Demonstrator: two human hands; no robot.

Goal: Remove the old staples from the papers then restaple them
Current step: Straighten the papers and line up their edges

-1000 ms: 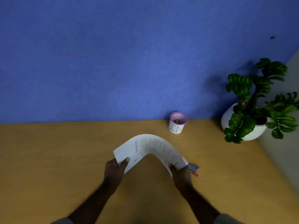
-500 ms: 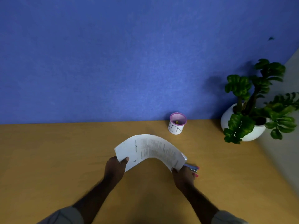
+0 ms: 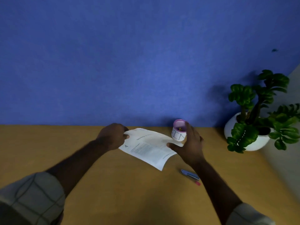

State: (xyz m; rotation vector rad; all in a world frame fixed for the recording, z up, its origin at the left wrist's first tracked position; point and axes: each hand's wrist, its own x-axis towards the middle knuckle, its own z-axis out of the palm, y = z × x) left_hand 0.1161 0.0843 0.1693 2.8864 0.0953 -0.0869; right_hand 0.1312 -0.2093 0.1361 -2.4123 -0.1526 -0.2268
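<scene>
Blue wall behind, tan wooden desk [image 3: 81, 159] carries the white printed paper sheaf [image 3: 149, 148] at centre. Left hand [image 3: 112, 137] pinches its ten-o'clock corner; right hand [image 3: 190, 146], fingers spread, thumb pressing, steadies three o'clock. Flatten it, then fetch the blue-and-pink stapler tool [image 3: 190, 175] at five o'clock.

A potted plant [image 3: 259, 114] stands on the wooden desk [image 3: 48, 143] against a blue wall [image 3: 129, 54].

Single head-worn view, looking forward and down; desk [image 3: 48, 151] fills lower frame, blue wall [image 3: 129, 54] above, near.
</scene>
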